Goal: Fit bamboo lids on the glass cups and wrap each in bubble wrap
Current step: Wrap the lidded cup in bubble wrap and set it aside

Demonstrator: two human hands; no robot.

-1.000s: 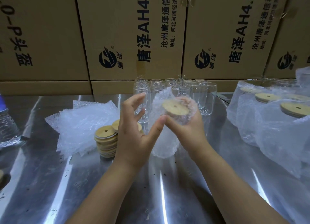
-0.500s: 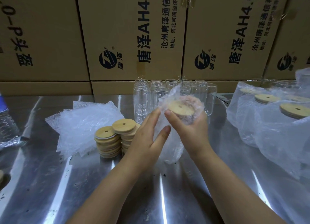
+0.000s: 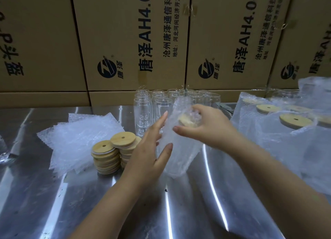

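A glass cup wrapped in bubble wrap stands at the table's middle, its bamboo lid showing through the wrap at the top. My right hand grips the cup's top, fingers curled over the wrap above the lid. My left hand presses its straight fingers flat against the wrap on the cup's left side. Two stacks of bamboo lids stand just left of my left hand. Several bare glass cups stand in rows behind the wrapped cup.
A pile of bubble-wrap sheets lies at the left. Several wrapped, lidded cups crowd the right side. Cardboard boxes wall off the back. The steel table stretches toward me.
My right hand has folded the wrap over the lid, which was bare before. My left hand has dropped from the top and now lies flat against the cup's side.
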